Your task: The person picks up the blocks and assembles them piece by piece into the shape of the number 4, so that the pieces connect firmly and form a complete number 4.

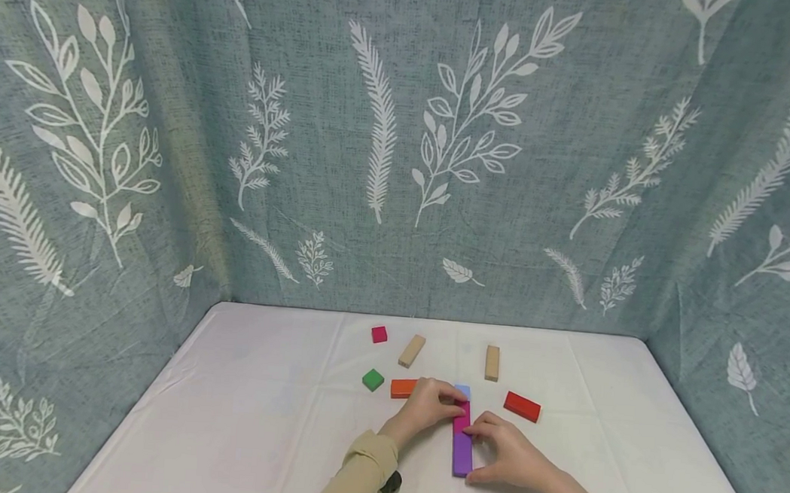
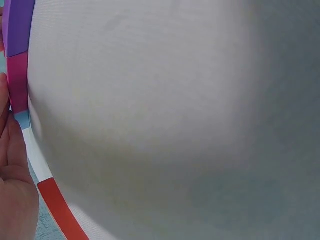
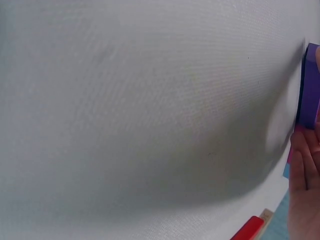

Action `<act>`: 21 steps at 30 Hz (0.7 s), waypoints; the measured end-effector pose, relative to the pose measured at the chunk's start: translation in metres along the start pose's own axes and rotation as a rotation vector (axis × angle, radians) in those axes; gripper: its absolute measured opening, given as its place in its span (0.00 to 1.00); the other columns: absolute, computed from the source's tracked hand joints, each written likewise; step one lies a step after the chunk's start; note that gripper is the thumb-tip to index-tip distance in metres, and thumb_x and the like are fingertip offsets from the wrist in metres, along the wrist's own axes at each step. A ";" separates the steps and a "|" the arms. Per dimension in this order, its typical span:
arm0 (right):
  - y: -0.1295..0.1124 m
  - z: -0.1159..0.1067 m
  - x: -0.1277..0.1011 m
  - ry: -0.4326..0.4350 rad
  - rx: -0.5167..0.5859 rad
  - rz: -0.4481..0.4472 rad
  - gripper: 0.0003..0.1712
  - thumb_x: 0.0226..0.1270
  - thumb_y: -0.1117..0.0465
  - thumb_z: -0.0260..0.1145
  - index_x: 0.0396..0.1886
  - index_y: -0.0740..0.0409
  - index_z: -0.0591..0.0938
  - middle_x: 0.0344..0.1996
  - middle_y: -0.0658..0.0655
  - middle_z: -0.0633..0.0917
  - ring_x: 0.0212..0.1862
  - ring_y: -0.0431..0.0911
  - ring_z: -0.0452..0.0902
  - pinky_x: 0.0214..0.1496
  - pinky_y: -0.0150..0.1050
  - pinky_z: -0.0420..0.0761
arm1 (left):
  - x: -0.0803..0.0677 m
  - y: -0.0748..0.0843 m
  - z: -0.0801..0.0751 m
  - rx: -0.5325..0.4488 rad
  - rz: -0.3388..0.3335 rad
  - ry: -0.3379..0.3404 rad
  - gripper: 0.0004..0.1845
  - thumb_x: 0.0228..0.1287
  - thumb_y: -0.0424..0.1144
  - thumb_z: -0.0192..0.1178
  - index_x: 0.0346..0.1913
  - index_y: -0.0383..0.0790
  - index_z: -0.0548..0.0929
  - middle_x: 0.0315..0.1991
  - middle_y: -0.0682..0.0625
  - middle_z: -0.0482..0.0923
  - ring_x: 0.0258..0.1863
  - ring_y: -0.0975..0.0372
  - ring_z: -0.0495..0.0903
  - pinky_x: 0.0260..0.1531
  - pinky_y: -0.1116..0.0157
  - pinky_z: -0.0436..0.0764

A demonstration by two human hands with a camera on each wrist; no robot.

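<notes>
Three blocks lie end to end in a line on the white tabletop: a light blue block [image 1: 464, 391] farthest, a magenta block [image 1: 462, 422] in the middle and a purple block [image 1: 462, 456] nearest. My left hand [image 1: 424, 405] reaches in from the left, its bent fingers and thumb at the joint between light blue and magenta; whether it grips either cannot be seen. From the right, my right hand [image 1: 511, 453] holds the purple block between thumb and fingertips, the thumb at its near end. Fingers partly cover the light blue block.
Left of the line lie an orange block [image 1: 403, 389], a green block [image 1: 373, 380] and a small crimson block [image 1: 379, 334]. Two plain wooden blocks, one left [image 1: 412, 351] and one right [image 1: 493, 363], lie farther back. A red block [image 1: 522, 407] lies right. Patterned curtains [image 1: 400, 164] surround the table.
</notes>
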State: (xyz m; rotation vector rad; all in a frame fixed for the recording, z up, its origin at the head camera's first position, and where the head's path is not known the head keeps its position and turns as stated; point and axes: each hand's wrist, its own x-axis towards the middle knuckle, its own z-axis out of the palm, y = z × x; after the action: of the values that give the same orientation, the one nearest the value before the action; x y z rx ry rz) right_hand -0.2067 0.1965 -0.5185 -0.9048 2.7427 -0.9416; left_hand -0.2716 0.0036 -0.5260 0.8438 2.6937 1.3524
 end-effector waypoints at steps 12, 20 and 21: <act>-0.001 -0.004 0.000 0.045 0.077 -0.042 0.30 0.46 0.46 0.76 0.46 0.58 0.83 0.40 0.49 0.82 0.42 0.40 0.76 0.46 0.33 0.79 | -0.002 -0.001 0.000 -0.006 -0.006 -0.003 0.09 0.52 0.33 0.69 0.38 0.38 0.89 0.37 0.49 0.88 0.43 0.61 0.85 0.47 0.70 0.80; -0.003 -0.015 0.002 0.108 0.195 -0.008 0.27 0.50 0.51 0.75 0.48 0.58 0.82 0.41 0.54 0.83 0.43 0.46 0.79 0.49 0.38 0.81 | -0.003 0.000 -0.001 -0.020 -0.015 -0.006 0.09 0.52 0.33 0.69 0.38 0.38 0.89 0.37 0.49 0.88 0.43 0.61 0.85 0.48 0.70 0.80; -0.002 -0.017 0.002 0.117 0.202 -0.002 0.27 0.50 0.51 0.75 0.49 0.59 0.82 0.41 0.55 0.83 0.43 0.47 0.79 0.49 0.39 0.81 | -0.003 0.000 -0.001 -0.023 -0.015 -0.006 0.09 0.52 0.32 0.69 0.38 0.38 0.89 0.37 0.48 0.88 0.43 0.61 0.85 0.47 0.70 0.80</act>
State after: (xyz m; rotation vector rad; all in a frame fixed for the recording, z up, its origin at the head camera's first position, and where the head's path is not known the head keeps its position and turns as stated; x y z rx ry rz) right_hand -0.2120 0.2030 -0.5037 -0.8422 2.6758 -1.2831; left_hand -0.2699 0.0015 -0.5263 0.8228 2.6684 1.3731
